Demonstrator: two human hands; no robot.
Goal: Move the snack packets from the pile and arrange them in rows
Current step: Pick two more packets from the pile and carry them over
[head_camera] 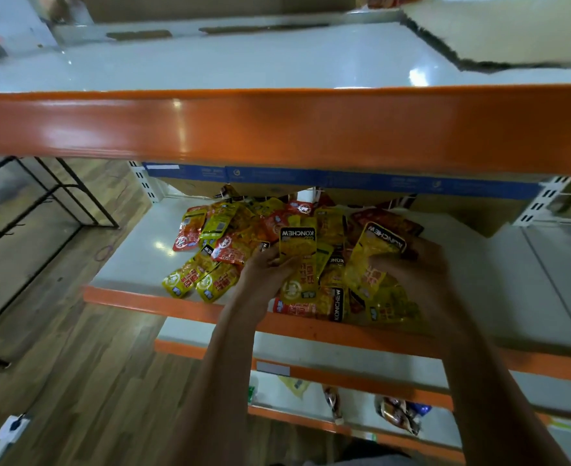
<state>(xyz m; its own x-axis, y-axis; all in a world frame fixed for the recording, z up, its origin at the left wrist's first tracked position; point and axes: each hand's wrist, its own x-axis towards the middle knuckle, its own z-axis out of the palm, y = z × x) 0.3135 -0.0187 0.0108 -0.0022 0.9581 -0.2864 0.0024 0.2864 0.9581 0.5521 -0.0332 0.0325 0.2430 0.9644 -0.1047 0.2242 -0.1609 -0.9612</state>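
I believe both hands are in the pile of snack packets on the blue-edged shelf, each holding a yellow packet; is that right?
Not quite: the head view shows the shelf under the pile has an orange front edge, not blue. The rest holds: the left hand and right hand are both in the pile, each holding a yellow packet, the left one and the right one.

orange-edged shelves [277,129] | cardboard boxes [462,210] | wooden floor [76,364]

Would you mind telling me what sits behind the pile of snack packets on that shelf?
Behind the pile of snack packets stand cardboard boxes along the back of the shelf. The orange beam above covers their tops, so any contents stay unseen.
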